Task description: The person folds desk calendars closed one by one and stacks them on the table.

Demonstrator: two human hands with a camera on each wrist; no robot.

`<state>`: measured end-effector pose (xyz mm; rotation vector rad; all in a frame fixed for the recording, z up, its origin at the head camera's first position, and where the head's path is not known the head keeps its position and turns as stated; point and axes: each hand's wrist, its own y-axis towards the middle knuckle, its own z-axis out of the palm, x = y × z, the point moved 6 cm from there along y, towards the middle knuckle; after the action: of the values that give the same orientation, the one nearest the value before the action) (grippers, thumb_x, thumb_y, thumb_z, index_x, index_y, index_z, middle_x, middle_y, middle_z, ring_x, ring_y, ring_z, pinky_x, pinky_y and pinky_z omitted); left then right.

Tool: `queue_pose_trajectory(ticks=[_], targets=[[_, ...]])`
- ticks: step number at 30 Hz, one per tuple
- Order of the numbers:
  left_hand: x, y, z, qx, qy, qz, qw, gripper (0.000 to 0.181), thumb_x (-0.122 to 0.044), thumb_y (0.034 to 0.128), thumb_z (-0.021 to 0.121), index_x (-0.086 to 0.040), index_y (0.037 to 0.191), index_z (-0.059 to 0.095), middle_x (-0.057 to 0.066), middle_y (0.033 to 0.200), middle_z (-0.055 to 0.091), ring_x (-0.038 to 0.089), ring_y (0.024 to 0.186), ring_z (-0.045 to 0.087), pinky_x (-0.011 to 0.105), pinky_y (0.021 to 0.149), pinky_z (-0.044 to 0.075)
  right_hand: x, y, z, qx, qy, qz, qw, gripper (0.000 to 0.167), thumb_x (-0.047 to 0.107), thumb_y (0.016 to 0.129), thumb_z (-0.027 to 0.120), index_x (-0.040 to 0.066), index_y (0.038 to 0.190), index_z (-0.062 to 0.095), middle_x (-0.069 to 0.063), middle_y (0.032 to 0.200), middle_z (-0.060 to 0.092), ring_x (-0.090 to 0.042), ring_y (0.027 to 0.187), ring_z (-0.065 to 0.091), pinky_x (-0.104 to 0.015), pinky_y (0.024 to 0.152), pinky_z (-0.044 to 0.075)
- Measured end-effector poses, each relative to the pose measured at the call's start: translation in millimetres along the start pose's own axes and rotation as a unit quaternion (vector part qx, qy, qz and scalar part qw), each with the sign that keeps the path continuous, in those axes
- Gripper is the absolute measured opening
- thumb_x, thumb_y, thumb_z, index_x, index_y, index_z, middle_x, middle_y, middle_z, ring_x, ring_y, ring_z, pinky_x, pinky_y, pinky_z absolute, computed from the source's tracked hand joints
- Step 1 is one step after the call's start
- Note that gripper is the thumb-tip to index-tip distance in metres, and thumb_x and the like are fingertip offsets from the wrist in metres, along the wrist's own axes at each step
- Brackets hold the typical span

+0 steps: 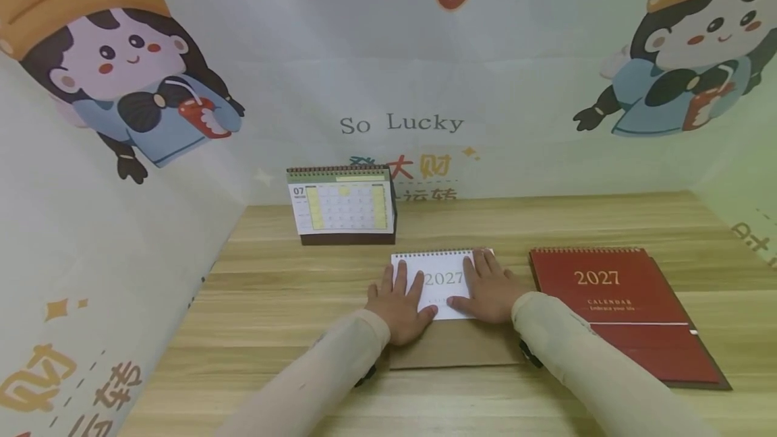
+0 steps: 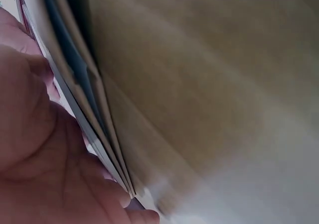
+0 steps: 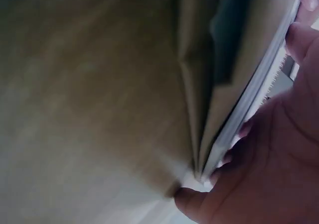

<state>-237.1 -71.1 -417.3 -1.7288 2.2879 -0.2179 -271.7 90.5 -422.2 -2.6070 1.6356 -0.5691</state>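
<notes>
A white 2027 calendar [image 1: 446, 288] with a spiral along its top edge lies on a brown cardboard base [image 1: 455, 346] in the head view. My left hand [image 1: 397, 305] rests on its left part with fingers spread. On its right part rests my right hand [image 1: 493, 288], fingers also spread. In the left wrist view my left hand [image 2: 55, 149] is beside the edge of the layered brown card [image 2: 164, 84]. The right wrist view shows my right hand [image 3: 269, 154] along the white pages and folded brown card [image 3: 109, 84].
A desk calendar showing 07 [image 1: 346, 208] stands upright at the back left of the wooden table [image 1: 261, 322]. To the right lies a red 2027 calendar [image 1: 613, 295], partly behind my right sleeve. Printed sheeting [image 1: 516, 86] rises behind and beside the table.
</notes>
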Motion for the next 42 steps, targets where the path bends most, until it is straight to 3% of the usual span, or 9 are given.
queue_pose_trajectory(ticks=[13,24,32,35,38,42], targets=[[-6.4,-0.5,4.1,0.047,0.002,-0.017,0.9987,0.071,-0.056,0.1035,0.027,-0.016,0.16,0.015,0.017,0.165,-0.002,0.038,0.149,-0.003,0.06,0.115,0.015,-5,-2.3,10,0.045,0.003,0.015,0.9989,0.093,0.059,0.099,0.041,-0.009,0.154,0.009,-0.03,0.16,-0.007,-0.044,0.147,-0.008,-0.067,0.112,0.011],[-7.0,3.2,2.8,0.051,-0.005,-0.023,0.9984,0.071,-0.056,0.1033,0.027,-0.017,0.16,0.014,0.016,0.165,-0.003,0.037,0.149,-0.005,0.06,0.116,0.013,-16,5.9,19,0.03,-0.004,0.017,0.9994,0.096,0.063,0.097,0.04,-0.006,0.155,0.008,-0.028,0.161,-0.008,-0.043,0.147,-0.009,-0.068,0.112,0.01],[-6.6,4.8,5.2,0.045,-0.007,-0.02,0.9987,0.071,-0.057,0.1031,0.027,-0.018,0.161,0.013,0.016,0.165,-0.004,0.037,0.149,-0.005,0.059,0.116,0.013,-12,1.3,12,0.023,0.006,0.018,0.9996,0.093,0.058,0.098,0.044,-0.008,0.155,0.011,-0.029,0.161,-0.005,-0.044,0.147,-0.007,-0.067,0.112,0.01],[-1.1,7.3,5.7,0.026,-0.011,-0.014,0.9995,0.072,-0.058,0.1025,0.029,-0.018,0.16,0.017,0.017,0.165,-0.001,0.038,0.149,-0.002,0.06,0.115,0.016,-7,0.1,5,-0.008,0.004,-0.006,0.9999,0.092,0.054,0.098,0.05,-0.009,0.154,0.014,-0.031,0.16,0.003,-0.046,0.147,0.001,-0.064,0.113,0.014],[6.7,9.1,1.5,-0.009,-0.042,0.004,0.9991,0.072,-0.055,0.1015,0.039,-0.013,0.158,0.025,0.02,0.164,0.007,0.041,0.149,0.004,0.06,0.114,0.02,-3,-1.9,-7,-0.051,0.034,-0.029,0.9977,0.087,0.043,0.097,0.057,-0.012,0.152,0.017,-0.034,0.158,0.012,-0.048,0.146,0.009,-0.06,0.115,0.015],[17.9,7.8,-8.8,-0.079,-0.13,0.008,0.9883,0.069,-0.042,0.0993,0.053,0.001,0.151,0.036,0.027,0.155,0.028,0.043,0.144,0.024,0.053,0.114,0.026,-13,-10.5,-27,-0.098,0.068,0.024,0.9926,0.078,0.031,0.097,0.062,-0.015,0.148,0.025,-0.035,0.15,0.03,-0.048,0.14,0.028,-0.056,0.113,0.025]])
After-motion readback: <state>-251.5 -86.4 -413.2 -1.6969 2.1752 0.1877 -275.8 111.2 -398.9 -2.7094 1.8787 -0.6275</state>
